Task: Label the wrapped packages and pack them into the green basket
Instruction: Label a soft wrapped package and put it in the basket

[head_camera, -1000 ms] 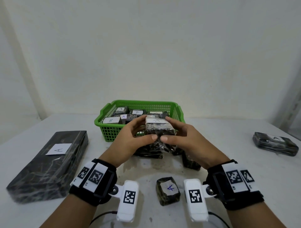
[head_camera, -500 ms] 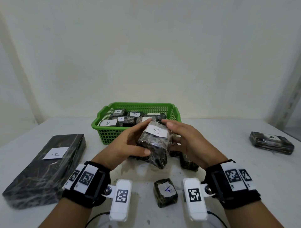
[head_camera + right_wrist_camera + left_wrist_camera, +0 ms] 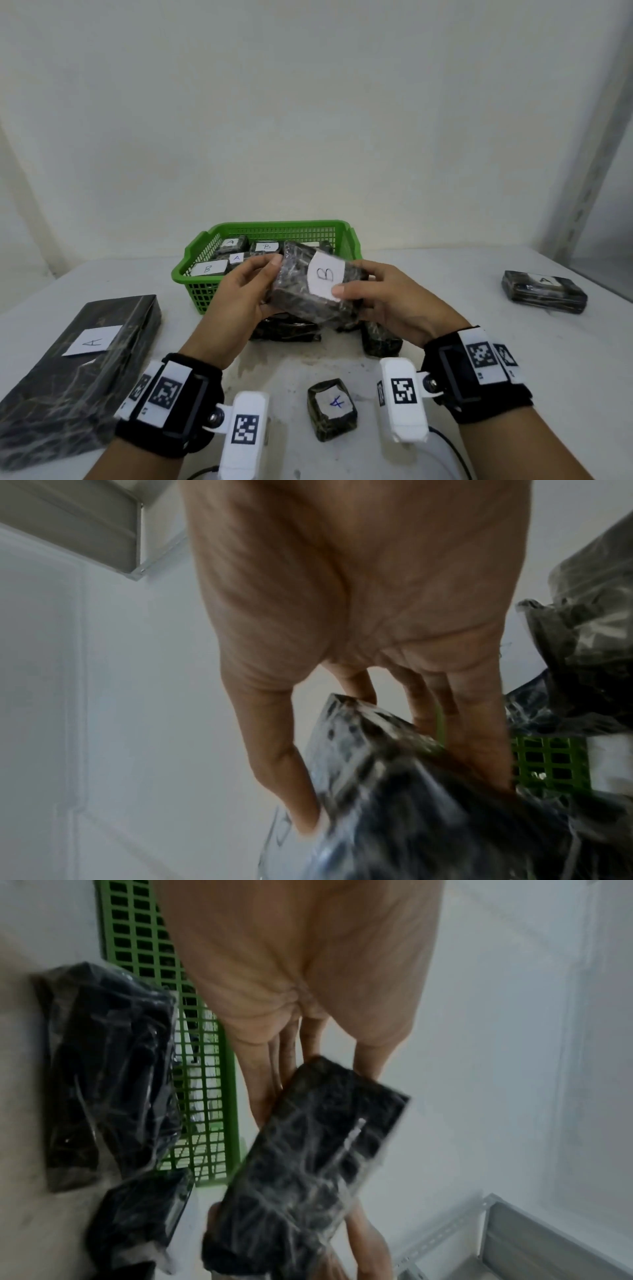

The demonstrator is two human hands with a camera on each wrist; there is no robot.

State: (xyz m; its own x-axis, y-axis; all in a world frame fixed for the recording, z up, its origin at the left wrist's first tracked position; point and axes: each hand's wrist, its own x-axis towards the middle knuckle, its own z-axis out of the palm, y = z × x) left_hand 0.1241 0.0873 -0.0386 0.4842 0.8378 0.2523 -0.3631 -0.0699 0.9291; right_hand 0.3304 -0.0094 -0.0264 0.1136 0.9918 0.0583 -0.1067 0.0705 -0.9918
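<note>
Both hands hold a dark wrapped package [image 3: 305, 294] in the air just in front of the green basket [image 3: 197, 284]. Its white label marked B [image 3: 324, 275] faces up. My left hand [image 3: 239, 294] grips its left end, thumb on top. My right hand [image 3: 387, 301] grips its right end, the thumb pressing on the label's edge. In the left wrist view the package [image 3: 308, 1172] sits across the fingers [image 3: 274, 1074]; in the right wrist view the package [image 3: 411, 799] is blurred against the palm. The basket holds several labelled packages [image 3: 209, 268].
A long dark box labelled A [image 3: 78, 370] lies at the left. A small package labelled A [image 3: 331, 413] sits near the front between my wrists. Another labelled package [image 3: 544, 291] lies far right. More wrapped packages [image 3: 284, 329] lie under my hands.
The package was lifted and turned so that the B label faces up and sideways. Both hands shifted to its ends, and it moved a little toward the basket.
</note>
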